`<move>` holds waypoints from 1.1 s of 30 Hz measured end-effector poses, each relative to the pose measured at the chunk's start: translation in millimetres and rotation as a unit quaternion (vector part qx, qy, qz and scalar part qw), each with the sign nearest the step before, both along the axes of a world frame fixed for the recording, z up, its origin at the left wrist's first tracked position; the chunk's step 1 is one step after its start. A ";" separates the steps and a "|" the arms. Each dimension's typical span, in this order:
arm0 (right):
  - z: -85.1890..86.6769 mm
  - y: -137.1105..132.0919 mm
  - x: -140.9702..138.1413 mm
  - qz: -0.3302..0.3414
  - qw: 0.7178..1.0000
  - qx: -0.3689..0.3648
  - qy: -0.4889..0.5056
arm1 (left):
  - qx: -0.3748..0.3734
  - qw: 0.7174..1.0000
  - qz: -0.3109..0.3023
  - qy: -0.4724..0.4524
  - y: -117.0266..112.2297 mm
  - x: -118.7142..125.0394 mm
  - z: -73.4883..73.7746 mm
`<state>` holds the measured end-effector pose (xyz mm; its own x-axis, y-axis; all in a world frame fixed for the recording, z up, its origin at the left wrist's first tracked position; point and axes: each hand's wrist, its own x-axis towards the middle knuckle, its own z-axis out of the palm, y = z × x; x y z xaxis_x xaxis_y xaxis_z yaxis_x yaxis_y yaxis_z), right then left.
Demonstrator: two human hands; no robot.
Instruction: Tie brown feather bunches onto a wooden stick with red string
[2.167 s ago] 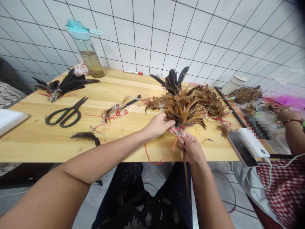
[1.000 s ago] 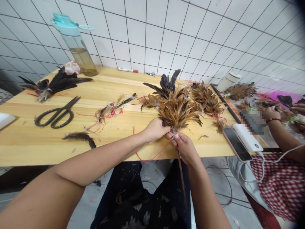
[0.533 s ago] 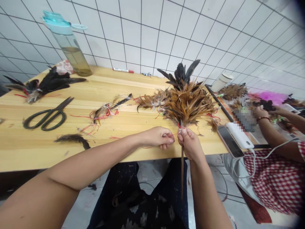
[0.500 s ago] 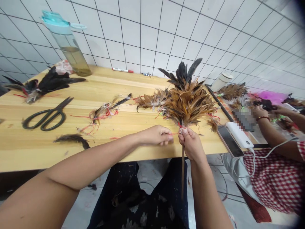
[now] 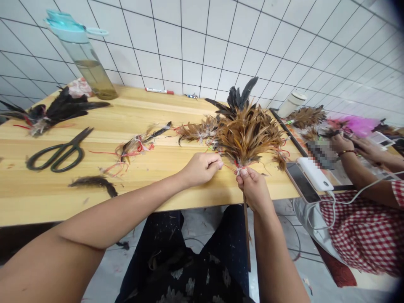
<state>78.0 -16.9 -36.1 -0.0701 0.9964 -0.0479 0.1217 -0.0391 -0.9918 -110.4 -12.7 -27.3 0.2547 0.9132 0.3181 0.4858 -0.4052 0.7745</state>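
Note:
My right hand (image 5: 253, 187) is closed around the feather duster (image 5: 248, 134) where its brown and black feathers meet a thin stick (image 5: 247, 235). The stick hangs down past the table edge. Red and white binding shows just above my right thumb. To the left, my left hand (image 5: 203, 168) pinches a red string (image 5: 227, 167) that runs taut to that binding. Small brown feather bunches (image 5: 202, 129) tied with string lie left of the duster, partly behind it.
Black scissors (image 5: 59, 153), black feathers (image 5: 57, 109), a feather scrap (image 5: 94, 182) and a water bottle (image 5: 90, 67) are at left. A marker (image 5: 159, 91) lies near the wall. At right are a phone (image 5: 302, 182), a white power bank (image 5: 314, 174) and a co-worker's hands (image 5: 344, 145).
My left hand has risen slightly and moved left, and more red string shows between my hands. The stick's lower end has swung slightly right. The co-worker's hands have shifted.

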 end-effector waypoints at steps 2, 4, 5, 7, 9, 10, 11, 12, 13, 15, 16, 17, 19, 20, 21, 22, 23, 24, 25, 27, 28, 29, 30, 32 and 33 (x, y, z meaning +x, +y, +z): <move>1.0 -1.4 0.8 0.004 1.000 -0.007 0.003 | 0.016 1.000 0.012 -0.006 2.2 -2.1 -1.3; 3.4 -2.8 1.1 0.007 1.000 -0.015 0.010 | 0.002 1.000 0.005 -0.022 4.6 -4.2 -2.3; 5.0 -3.3 1.3 0.010 1.000 -0.019 0.017 | -0.017 0.999 -0.009 -0.032 5.7 -5.0 -2.5; 8.0 -4.1 2.3 0.012 0.999 -0.023 0.031 | -0.069 0.994 -0.057 -0.061 7.2 -5.7 -2.2; 9.7 -4.6 3.7 0.014 0.999 -0.016 0.035 | -0.128 0.980 -0.102 -0.109 7.7 -4.7 -1.5; 9.7 -4.9 4.3 0.020 0.999 -0.010 0.031 | -0.153 0.972 -0.114 -0.139 7.6 -3.4 -1.3; 9.1 -5.3 4.4 0.028 0.999 -0.001 0.024 | -0.173 0.963 -0.117 -0.173 7.3 -1.6 -1.6; 8.0 -5.8 3.9 0.038 0.999 0.006 0.017 | -0.188 0.953 -0.114 -0.210 6.9 0.5 -2.6; 6.4 -6.4 2.6 0.050 0.999 0.011 0.011 | -0.202 0.941 -0.108 -0.249 6.5 2.9 -4.1; 2.5 -7.6 -2.1 0.076 0.997 0.010 0.006 | -0.225 0.913 -0.092 -0.328 6.3 7.5 -8.9; 0.5 -8.0 -5.2 0.088 0.996 0.005 0.008 | -0.233 0.898 -0.079 -0.364 6.6 9.4 -11.5; -1.5 -8.2 -8.5 0.097 0.995 -0.001 0.012 | -0.238 0.887 -0.066 -0.391 7.0 10.7 -13.9; -4.9 -7.5 -14.4 0.105 0.994 -0.017 0.025 | -0.242 0.878 -0.050 -0.410 8.0 11.4 -16.7; -6.3 -6.7 -16.6 0.105 0.994 -0.026 0.034 | -0.242 0.882 -0.046 -0.401 8.4 11.0 -16.7; -7.6 -5.7 -18.2 0.103 0.993 -0.035 0.041 | -0.242 0.891 -0.045 -0.380 8.6 10.3 -16.0; -8.6 -4.7 -19.3 0.101 0.993 -0.044 0.047 | -0.243 0.903 -0.041 -0.351 8.7 9.4 -14.7; -9.4 -3.8 -19.9 0.101 0.992 -0.053 0.052 | -0.240 0.916 -0.030 -0.320 8.5 8.6 -13.1; -10.1 -3.1 -20.1 0.102 0.992 -0.059 0.054 | -0.236 0.928 -0.016 -0.289 8.1 7.9 -11.7; -10.5 -2.7 -20.0 0.104 0.991 -0.064 0.055 | -0.231 0.937 -0.001 -0.262 7.7 7.5 -10.7; -10.6 -2.8 -19.6 0.108 0.990 -0.068 0.057 | -0.226 0.946 0.011 -0.232 6.8 7.8 -10.5; -10.4 -3.2 -19.4 0.110 0.990 -0.068 0.058 | -0.226 0.946 0.009 -0.231 6.5 8.4 -11.4; -10.0 -3.7 -19.3 0.112 0.990 -0.067 0.058 | -0.229 0.945 0.004 -0.235 6.3 9.3 -12.6; -9.7 -4.2 -19.3 0.115 0.989 -0.067 0.059 | -0.231 0.943 0.002 -0.241 6.3 10.1 -14.0; -9.3 -5.1 -19.4 0.121 0.988 -0.071 0.063 | -0.230 0.942 0.002 -0.244 6.6 11.3 -16.0; -9.3 -5.4 -19.4 0.121 0.988 -0.073 0.067 | -0.228 0.943 -0.002 -0.241 6.9 11.4 -16.1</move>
<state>58.5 -22.3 -45.4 -0.3208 0.9328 -0.1645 0.0137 -0.1690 -0.9855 -99.0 -5.8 -43.4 0.1840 0.9825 -0.0280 0.0311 0.0226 0.9993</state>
